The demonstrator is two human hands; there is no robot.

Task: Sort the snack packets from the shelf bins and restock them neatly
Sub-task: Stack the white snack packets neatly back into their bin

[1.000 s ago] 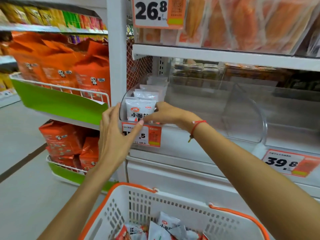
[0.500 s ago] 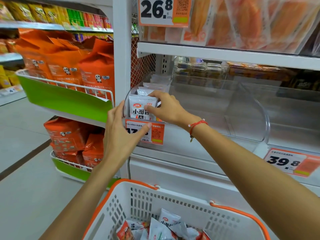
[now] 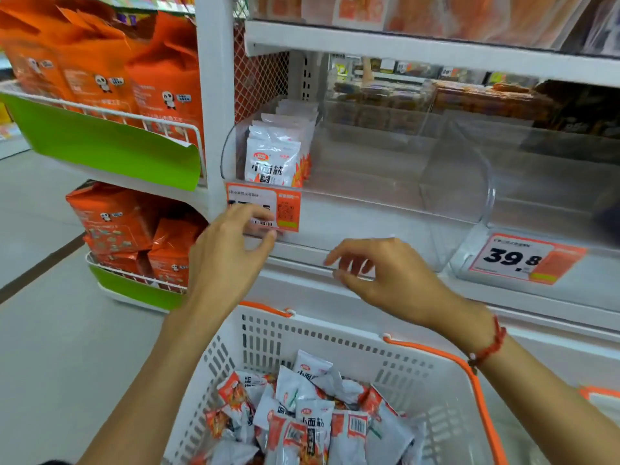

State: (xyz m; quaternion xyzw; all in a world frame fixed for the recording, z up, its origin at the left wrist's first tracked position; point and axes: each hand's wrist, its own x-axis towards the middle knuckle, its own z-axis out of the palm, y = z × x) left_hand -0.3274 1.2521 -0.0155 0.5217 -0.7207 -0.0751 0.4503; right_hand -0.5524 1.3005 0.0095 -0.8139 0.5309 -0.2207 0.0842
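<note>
Spanning the upper view: white shelving [image 3: 436, 52], clear bin [image 3: 369, 209] at twelve o'clock holding a neat upright row of snack packets [image 3: 273, 159]. Sitting at six o'clock: white basket [image 3: 335, 333], more packets heaped inside. Hovering between, left hand [image 3: 224, 260] and right hand [image 3: 385, 276], loosely spread, holding nothing. Seemingly between placements; probably needing another packet from the basket.

bright, even light | motion blur | edges bowed | labels perhaps unreadable
</note>
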